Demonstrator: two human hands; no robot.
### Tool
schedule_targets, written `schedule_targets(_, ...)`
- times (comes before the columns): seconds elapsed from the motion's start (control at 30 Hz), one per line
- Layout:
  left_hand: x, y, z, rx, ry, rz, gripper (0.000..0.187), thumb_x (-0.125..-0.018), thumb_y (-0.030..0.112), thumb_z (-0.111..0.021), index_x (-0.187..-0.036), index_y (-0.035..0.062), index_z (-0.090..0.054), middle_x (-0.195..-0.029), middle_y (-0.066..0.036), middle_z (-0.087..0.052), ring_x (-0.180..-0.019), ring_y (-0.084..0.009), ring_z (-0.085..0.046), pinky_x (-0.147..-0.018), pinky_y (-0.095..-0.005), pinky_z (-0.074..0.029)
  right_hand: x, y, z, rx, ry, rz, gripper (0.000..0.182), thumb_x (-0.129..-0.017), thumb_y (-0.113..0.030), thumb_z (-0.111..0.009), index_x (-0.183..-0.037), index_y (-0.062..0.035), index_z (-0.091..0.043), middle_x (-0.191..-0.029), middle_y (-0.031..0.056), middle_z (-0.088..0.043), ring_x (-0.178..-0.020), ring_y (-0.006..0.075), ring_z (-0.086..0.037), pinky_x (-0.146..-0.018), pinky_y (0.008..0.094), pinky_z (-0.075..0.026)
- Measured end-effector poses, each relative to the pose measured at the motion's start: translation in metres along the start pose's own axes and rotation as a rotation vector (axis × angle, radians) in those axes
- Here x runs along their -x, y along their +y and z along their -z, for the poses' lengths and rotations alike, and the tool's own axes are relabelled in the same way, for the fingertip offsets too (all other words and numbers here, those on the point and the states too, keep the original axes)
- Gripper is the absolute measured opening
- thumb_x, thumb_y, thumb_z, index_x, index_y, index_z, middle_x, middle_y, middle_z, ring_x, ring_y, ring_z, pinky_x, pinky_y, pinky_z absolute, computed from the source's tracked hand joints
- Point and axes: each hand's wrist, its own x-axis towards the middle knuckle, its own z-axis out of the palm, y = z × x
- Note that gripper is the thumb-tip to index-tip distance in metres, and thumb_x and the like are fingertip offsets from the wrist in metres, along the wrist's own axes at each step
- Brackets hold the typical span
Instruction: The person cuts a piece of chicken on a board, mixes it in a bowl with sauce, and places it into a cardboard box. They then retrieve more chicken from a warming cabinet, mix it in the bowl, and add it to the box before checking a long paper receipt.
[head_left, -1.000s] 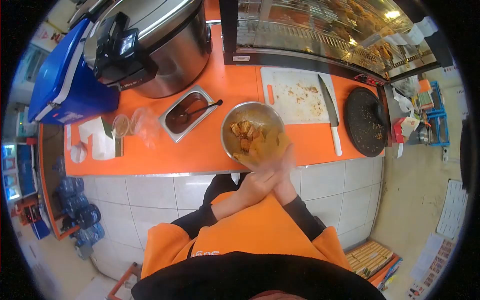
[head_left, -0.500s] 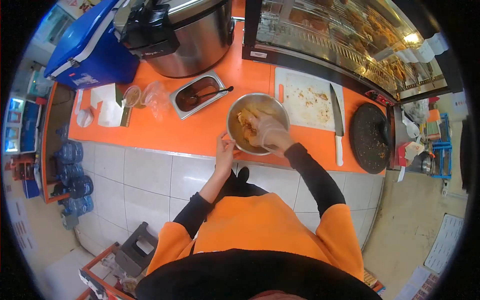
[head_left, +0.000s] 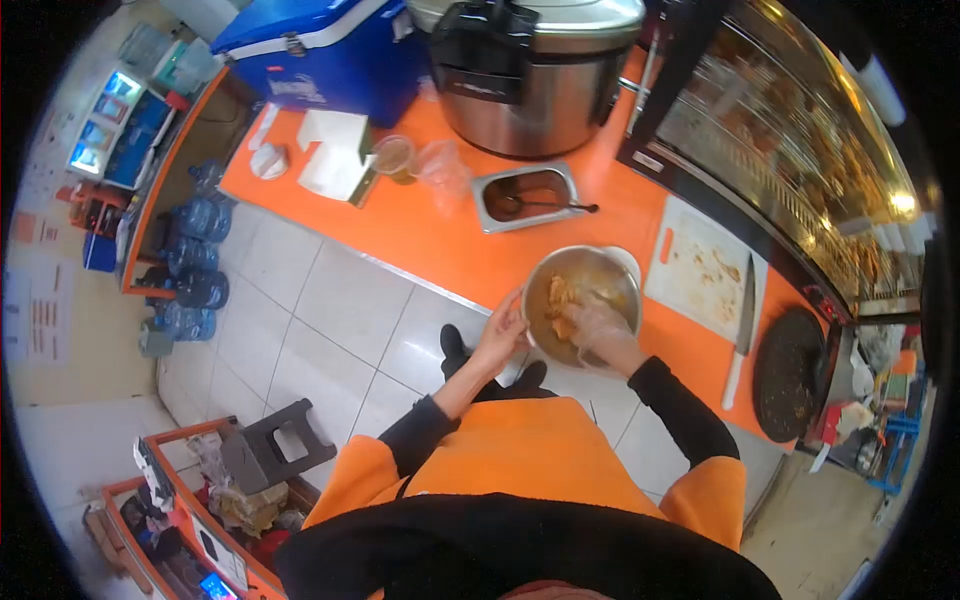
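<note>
A steel mixing bowl (head_left: pixel 533 335) is at the counter's front edge, with browned pieces that look like fried chicken (head_left: pixel 560 292) inside. My left hand (head_left: pixel 503 332) grips the bowl's left rim, fingers closed on it. Inside the bowl, my right hand (head_left: pixel 600 328) wears a clear plastic glove. Its fingers are bent against the chicken, their tips partly hidden. A pale rounded edge (head_left: pixel 627 262) shows behind the bowl's far right rim. Just beyond lies a steel pan (head_left: pixel 487 208) of reddish-brown sauce with a dark-handled ladle (head_left: pixel 562 206) in it.
To the right lie a white cutting board (head_left: pixel 690 270) with crumbs, a knife (head_left: pixel 736 365) and a round black board (head_left: pixel 790 380). A heated display case (head_left: pixel 770 120), a rice cooker (head_left: pixel 535 110) and a blue cooler (head_left: pixel 330 70) stand behind. An opened carton (head_left: pixel 335 170) sits left.
My view has turned, so the counter appears slanted and shifted right. The left hand is still at the bowl's rim, and the gloved right hand is still inside among the chicken.
</note>
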Motion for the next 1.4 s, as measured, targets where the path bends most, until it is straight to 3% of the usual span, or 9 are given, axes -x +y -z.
schedule_targets(0.2, 0.065, 0.101, 0.073, 0.058, 0.141, -0.051, 0.061, -0.085, -0.003, -0.039, -0.141, 0.0109, -0.02, -0.118, -0.009, -0.052, -0.102, -0.0193, -0.056, -0.076, -0.0377, -0.054, -0.057, -0.096, 0.052, -0.311, -0.003, 0.177, 0.049, -0.077, -0.028, -0.059, -0.122, -0.0095, -0.051, -0.119, 0.0216, -0.052, -0.107, 0.0356, -0.051, -0.092, 0.0381, -0.041)
schedule_targets(0.3, 0.074, 0.143, 0.121, 0.114, 0.236, -0.138, 0.061, -0.085, -0.003, -0.039, -0.141, 0.0088, -0.017, -0.12, -0.012, -0.051, -0.104, -0.0209, -0.056, -0.078, -0.0385, -0.053, -0.117, -0.143, 0.055, -0.303, 0.028, 0.377, 0.044, -0.073, -0.015, -0.059, -0.116, -0.0055, -0.054, -0.107, 0.0129, -0.061, -0.098, 0.0277, -0.058, -0.083, 0.0335, -0.046)
schedule_targets(0.53, 0.066, 0.225, 0.275, 0.039, 0.439, -0.25, 0.062, -0.086, -0.003, -0.04, -0.142, 0.0086, -0.016, -0.12, -0.013, -0.052, -0.1, -0.0196, -0.057, -0.075, -0.0367, -0.053, -0.262, -0.265, 0.055, -0.938, -0.135, 0.19, 0.05, -0.073, -0.007, -0.064, -0.121, -0.0098, -0.051, -0.11, 0.0079, -0.058, -0.098, 0.0207, -0.055, -0.083, 0.0315, -0.045)
schedule_targets(0.63, 0.066, 0.247, 0.346, 0.018, 0.504, -0.274, 0.061, -0.087, -0.001, -0.041, -0.142, 0.0088, -0.016, -0.122, -0.013, -0.052, -0.1, -0.0194, -0.057, -0.075, -0.036, -0.053, -0.327, -0.291, 0.025, -1.346, -0.034, 0.235, 0.042, -0.069, 0.009, -0.055, -0.107, -0.0098, -0.054, -0.106, 0.0002, -0.054, -0.085, 0.0091, -0.051, -0.069, 0.0233, -0.045)
schedule_targets(0.77, 0.073, 0.285, 0.401, 0.032, 0.587, -0.28, 0.061, -0.087, -0.001, -0.041, -0.142, 0.0078, -0.015, -0.123, -0.013, -0.052, -0.1, -0.0202, -0.057, -0.076, -0.0371, -0.053, -0.379, -0.322, 0.025, -1.429, 0.237, 0.104, 0.05, -0.075, 0.0, -0.061, -0.122, -0.0115, -0.048, -0.1, 0.0, -0.055, -0.092, 0.01, -0.051, -0.077, 0.0227, -0.044)
schedule_targets(0.87, 0.073, 0.306, 0.435, 0.085, 0.582, -0.304, 0.064, -0.086, -0.002, -0.04, -0.142, 0.0086, -0.011, -0.131, -0.019, -0.044, -0.107, -0.0249, -0.054, -0.078, -0.0397, -0.052, -0.408, -0.31, 0.022, -0.974, 0.327, -0.033, 0.04, -0.077, -0.001, -0.06, -0.115, -0.0116, -0.053, -0.103, 0.0005, -0.054, -0.087, 0.0114, -0.052, -0.073, 0.0246, -0.045)
schedule_targets(1.03, 0.07, 0.325, 0.471, 0.112, 0.587, -0.321, 0.063, -0.087, -0.001, -0.04, -0.142, 0.0104, -0.012, -0.13, -0.019, -0.043, -0.106, -0.024, -0.054, -0.079, -0.0409, -0.052, -0.419, -0.304, 0.059, -0.001, 0.256, 0.247, 0.024, -0.074, -0.008, -0.062, -0.098, -0.011, -0.059, -0.091, 0.0049, -0.054, -0.088, 0.021, -0.056, -0.077, 0.029, -0.045)
schedule_targets(1.3, 0.063, 0.329, 0.482, 0.136, 0.593, -0.311, 0.06, -0.088, 0.002, -0.039, -0.142, 0.0106, -0.013, -0.107, -0.009, -0.052, -0.095, -0.0194, -0.057, -0.079, -0.0427, -0.053, -0.445, -0.317, 0.045, 0.252, -0.004, 0.077, 0.02, -0.077, -0.02, -0.052, -0.087, -0.0052, -0.061, -0.083, 0.0152, -0.06, -0.083, 0.032, -0.059, -0.073, 0.0391, -0.046)
schedule_targets(1.4, 0.063, 0.329, 0.48, 0.148, 0.549, -0.279, 0.059, -0.09, 0.003, -0.043, -0.141, 0.0112, -0.015, -0.131, -0.018, -0.042, -0.108, -0.0244, -0.054, -0.082, -0.0412, -0.052, -0.444, -0.303, 0.043, 0.122, 0.124, 0.066, 0.019, -0.077, -0.018, -0.053, -0.087, -0.0036, -0.06, -0.085, 0.0167, -0.061, -0.082, 0.0323, -0.059, -0.072, 0.039, -0.046)
